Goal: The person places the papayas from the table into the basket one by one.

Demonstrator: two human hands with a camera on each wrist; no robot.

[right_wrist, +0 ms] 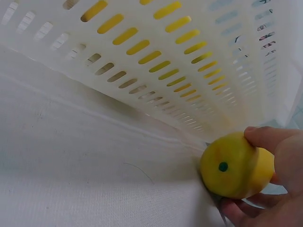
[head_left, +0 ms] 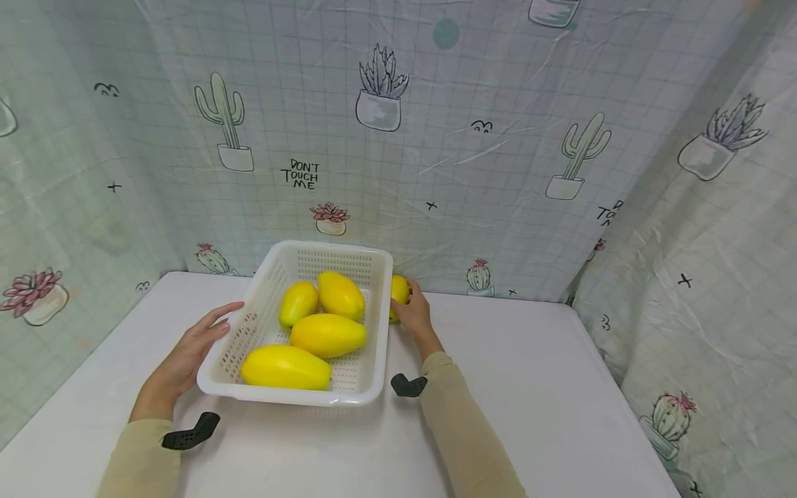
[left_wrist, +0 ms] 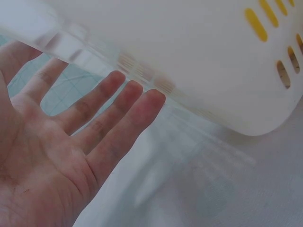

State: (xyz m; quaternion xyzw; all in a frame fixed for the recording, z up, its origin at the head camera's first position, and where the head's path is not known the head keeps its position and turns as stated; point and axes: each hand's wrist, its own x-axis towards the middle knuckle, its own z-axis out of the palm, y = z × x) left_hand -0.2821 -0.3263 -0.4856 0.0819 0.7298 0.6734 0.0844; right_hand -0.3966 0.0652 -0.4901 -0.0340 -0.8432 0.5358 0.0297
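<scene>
A white plastic basket [head_left: 280, 393] with slotted walls stands on the table, holding several yellow fruits: two shorter, mango-like ones at the back [head_left: 341, 295] and two longer, papaya-like ones in front [head_left: 286, 367]. My left hand [head_left: 185, 357] is at the basket's left side; in the left wrist view its fingers [left_wrist: 116, 127] are spread and nearly straight, the tips against the outer wall. Beyond the right wall, my right hand [head_left: 414, 315] grips a yellow mango [right_wrist: 229, 165] between thumb and fingers. A green stem spot shows on that mango, which sits close beside the basket.
The white tabletop [head_left: 529, 394] stretches to the right of the basket. Behind and at both sides hangs a cloth printed with cacti [head_left: 436, 166]. The basket's back end is near the table's rear edge. A dark device [head_left: 409, 385] sits at each wrist.
</scene>
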